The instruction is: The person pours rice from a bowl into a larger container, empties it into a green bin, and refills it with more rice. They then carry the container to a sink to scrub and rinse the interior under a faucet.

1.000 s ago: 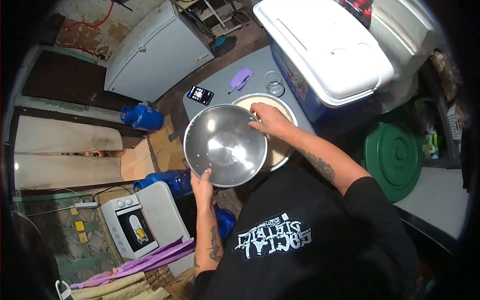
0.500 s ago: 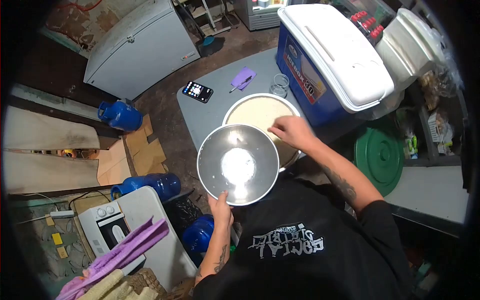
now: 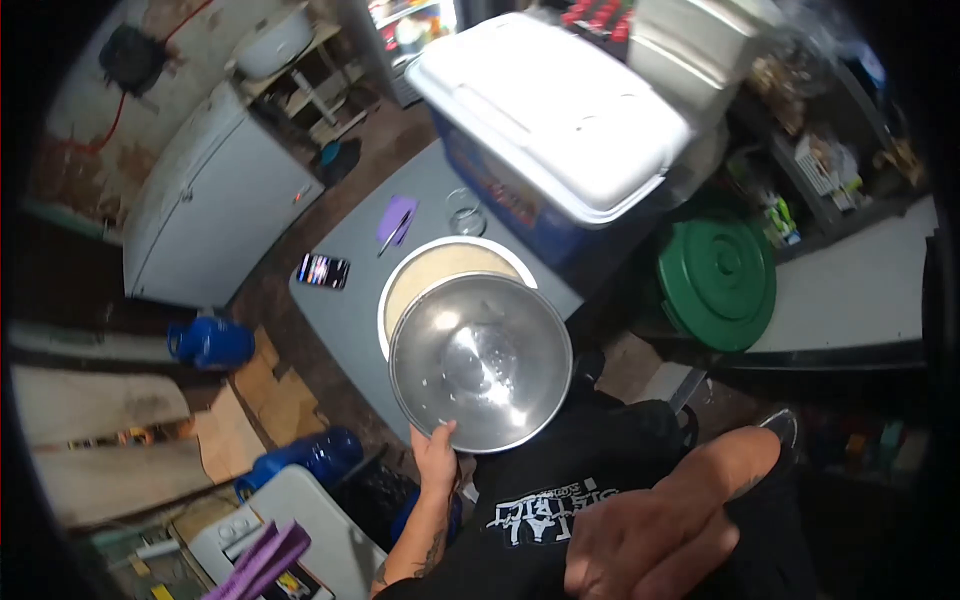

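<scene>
A wide metal bowl (image 3: 480, 365) is held at its lower left rim by my left hand (image 3: 436, 455), the thumb over the edge. Only a few small pale specks show inside it. Behind and partly under the bowl, a round container with a white rim and a beige surface (image 3: 425, 280) rests on the grey table (image 3: 345, 330). My right hand (image 3: 650, 540) is raised close to the camera in front of my black shirt, blurred, its fingers bent; whether it holds anything is hidden.
On the table are a phone (image 3: 323, 271), purple paper with a pen (image 3: 396, 221), a clear glass (image 3: 466, 213) and a blue cooler with a white lid (image 3: 560, 110). A green lid (image 3: 718, 280) is at right, a microwave (image 3: 240, 545) at lower left.
My right hand has moved from over the beige surface down and toward the camera. The view has turned, and the metal bowl now covers more of the round container.
</scene>
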`<state>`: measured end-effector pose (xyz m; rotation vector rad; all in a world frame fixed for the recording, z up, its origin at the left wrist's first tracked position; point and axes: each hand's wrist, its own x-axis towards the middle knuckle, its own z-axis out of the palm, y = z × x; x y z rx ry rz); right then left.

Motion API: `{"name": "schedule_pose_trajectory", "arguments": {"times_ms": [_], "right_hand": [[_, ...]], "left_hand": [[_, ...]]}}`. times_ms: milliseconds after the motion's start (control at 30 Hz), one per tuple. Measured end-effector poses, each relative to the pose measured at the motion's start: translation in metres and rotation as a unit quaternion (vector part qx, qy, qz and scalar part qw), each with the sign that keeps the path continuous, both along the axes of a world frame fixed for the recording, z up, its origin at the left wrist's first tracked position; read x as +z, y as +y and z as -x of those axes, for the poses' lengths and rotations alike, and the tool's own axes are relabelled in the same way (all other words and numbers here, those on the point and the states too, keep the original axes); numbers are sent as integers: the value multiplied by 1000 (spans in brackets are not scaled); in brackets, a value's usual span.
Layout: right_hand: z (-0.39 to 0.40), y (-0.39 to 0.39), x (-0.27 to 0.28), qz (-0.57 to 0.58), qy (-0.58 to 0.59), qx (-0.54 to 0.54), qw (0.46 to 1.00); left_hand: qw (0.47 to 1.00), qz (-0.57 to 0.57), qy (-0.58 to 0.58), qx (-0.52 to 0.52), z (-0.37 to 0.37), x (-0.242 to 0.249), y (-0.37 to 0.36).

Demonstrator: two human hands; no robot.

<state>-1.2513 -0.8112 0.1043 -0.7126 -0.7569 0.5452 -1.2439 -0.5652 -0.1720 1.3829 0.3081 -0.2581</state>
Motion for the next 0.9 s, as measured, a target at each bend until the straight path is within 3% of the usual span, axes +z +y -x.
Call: {"name": "schedule_pose_trajectory", "arguments": {"times_ms": [67, 133, 167, 233, 267, 300, 333, 400, 467, 500, 533, 567, 600, 700, 800, 867, 900], "right_hand": [[-1, -28, -24, -35, -45, 32, 998], [20, -76, -28, 5, 12, -61, 998], [25, -110, -55, 70, 60, -163, 982], [37, -177, -109, 208, 181, -332, 902], [47, -222, -170, 282, 227, -381, 851], [61, -257, -230, 294, 357, -407, 788], [91, -291, -290, 242, 441, -439, 745], [153, -350, -385, 219, 556, -441, 669], [204, -388, -456, 249, 608, -466, 592], [231, -411, -522, 242, 632, -470, 567], [227, -411, -518, 242, 679, -485, 495], [226, -418, -516, 199, 687, -508, 480], [227, -424, -518, 156, 695, -533, 456], [228, -450, -558, -28, 689, -574, 442], [221, -464, -573, -25, 735, -560, 382], [238, -462, -626, -55, 671, -530, 515], [246, -456, -625, -60, 664, -556, 496]], "left_hand": [[999, -37, 36, 7, -7, 7, -18], [994, -69, 89, -12, -9, 14, -34], [992, -97, 84, -22, -8, 12, -42], [985, -161, 30, -48, -7, 1, -52], [978, -198, -16, -65, -5, -5, -58], [983, -178, -11, -51, -6, 1, -63], [996, -87, -20, -15, -2, -6, -76], [998, -56, -13, 2, 4, -5, -98], [976, -212, -15, -56, 12, -6, -115], [951, -297, -23, -86, 16, -10, -117], [955, -288, -11, -65, 18, 4, -132], [959, -279, 1, -43, 20, 18, -147], [986, -153, 40, 45, 24, 47, -190], [990, -117, 49, 68, 33, 64, -217], [980, -179, 13, 87, 40, 61, -229], [983, -146, 40, 104, 46, 55, -228], [983, -152, 58, 90, 47, 54, -219]]}}
